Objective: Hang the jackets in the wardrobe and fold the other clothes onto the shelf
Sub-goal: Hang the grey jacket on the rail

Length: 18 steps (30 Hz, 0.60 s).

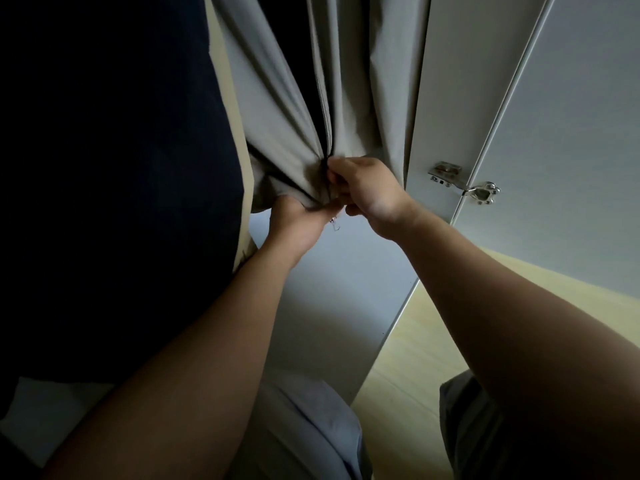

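Grey fabric: the jacket [356,98] hangs left of the door hinge [464,183], long axis vertical, hem [273,199] lowest. The left hand [298,223] grips the hem from below. The right hand [367,192], nearer the hinge, pinches the same hem (zip base, apparently). The coming pull likely runs upward.
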Motion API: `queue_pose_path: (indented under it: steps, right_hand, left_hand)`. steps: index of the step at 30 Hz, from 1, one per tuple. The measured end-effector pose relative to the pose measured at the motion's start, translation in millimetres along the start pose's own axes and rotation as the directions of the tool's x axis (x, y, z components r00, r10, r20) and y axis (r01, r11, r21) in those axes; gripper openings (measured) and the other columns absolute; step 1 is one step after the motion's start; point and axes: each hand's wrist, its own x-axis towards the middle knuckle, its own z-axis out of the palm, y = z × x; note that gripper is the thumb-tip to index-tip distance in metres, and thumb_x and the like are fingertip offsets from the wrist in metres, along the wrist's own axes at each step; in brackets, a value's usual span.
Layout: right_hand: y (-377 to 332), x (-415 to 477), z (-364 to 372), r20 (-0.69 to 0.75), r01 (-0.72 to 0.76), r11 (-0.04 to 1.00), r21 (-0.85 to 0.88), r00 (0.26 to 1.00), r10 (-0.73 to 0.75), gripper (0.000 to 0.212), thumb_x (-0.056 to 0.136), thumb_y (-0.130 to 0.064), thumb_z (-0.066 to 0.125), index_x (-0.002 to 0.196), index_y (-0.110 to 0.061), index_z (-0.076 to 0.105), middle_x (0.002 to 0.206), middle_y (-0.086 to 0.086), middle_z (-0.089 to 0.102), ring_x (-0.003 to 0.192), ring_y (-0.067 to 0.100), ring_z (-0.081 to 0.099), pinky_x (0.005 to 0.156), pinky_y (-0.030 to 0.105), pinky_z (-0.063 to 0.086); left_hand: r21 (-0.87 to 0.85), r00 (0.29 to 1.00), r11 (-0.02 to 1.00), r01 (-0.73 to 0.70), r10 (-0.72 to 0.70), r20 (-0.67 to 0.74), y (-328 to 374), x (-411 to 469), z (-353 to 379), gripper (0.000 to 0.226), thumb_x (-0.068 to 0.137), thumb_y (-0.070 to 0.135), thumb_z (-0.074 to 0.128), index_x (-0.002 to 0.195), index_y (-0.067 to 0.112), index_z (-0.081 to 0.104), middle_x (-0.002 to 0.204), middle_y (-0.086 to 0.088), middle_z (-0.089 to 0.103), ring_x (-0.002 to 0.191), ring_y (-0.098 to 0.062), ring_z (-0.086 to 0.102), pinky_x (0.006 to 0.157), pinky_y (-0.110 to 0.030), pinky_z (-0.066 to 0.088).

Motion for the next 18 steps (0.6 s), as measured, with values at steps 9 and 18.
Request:
queue_pose_path:
  steps: [9, 18]
  right_hand:
    - [-17, -9, 2, 0.003, 0.003, 0.996, 0.087, 1.0, -0.004, 0.034, 0.096, -0.018, 0.053, 0.063, -0.016, 0.048, 0.049, -0.005, 0.033, 0.044, 0.013, 0.024, 0.045, 0.026, 0.02]
    - [-48, -20, 10, -0.043, 0.159, 0.984, -0.079, 0.986, -0.163, 0.039, 0.102, -0.031, 0.053, 0.068, -0.014, 0.049, 0.066, 0.007, 0.035, 0.054, 0.013, 0.029, 0.053, 0.028, 0.025]
  left_hand:
    - [-0.087, 0.985, 0.992, 0.091, -0.103, -0.136, -12, 11, 0, 0.016, 0.082, 0.027, 0.084, 0.091, 0.016, 0.075, 0.087, 0.006, 0.075, 0.082, -0.012, 0.071, 0.084, -0.038, 0.059]
    - [0.399, 0.982, 0.897, 0.189, -0.173, -0.077, 15, -4, -18, 0.063, 0.084, 0.076, 0.056, 0.077, 0.015, 0.07, 0.078, -0.008, 0.075, 0.075, -0.024, 0.075, 0.072, -0.037, 0.061]
